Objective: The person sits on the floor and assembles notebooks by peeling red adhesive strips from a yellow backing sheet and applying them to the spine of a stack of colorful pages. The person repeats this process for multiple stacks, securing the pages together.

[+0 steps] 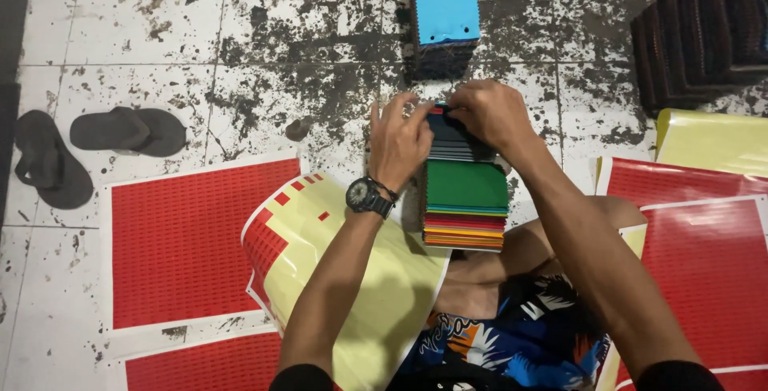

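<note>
Coloured card, thin and stiff-looking, makes up the stack [465, 199] that rests on the person's lap, in front of the bent knee, with a green sheet showing on top of the near half and bands of red, orange and yellow along its edge. Both hands work at the far end of it. The left hand [398, 139], with a black watch [367, 196] on its wrist, presses its fingers against the left side of the far end, and the right hand [486, 113] is closed over the top there, fingertips pinched on what looks like the uppermost dark sheets (how many sheets sit in that pinch cannot be told).

Each sheet is probably light and smooth, so the pile may slide or fan out if tilted; as a block it looks fairly heavy and firm. A sound hold would be on the two long sides, squeezing the pile together, or at an edge to lift one sheet.

Red sticker sheets [180, 239] lie on the stained tile floor [264, 47], a curled yellow backing sheet [364, 279] beside the thigh, a blue-topped pile [445, 3] beyond the hands, and sandals [96, 139] well apart at the left.
</note>
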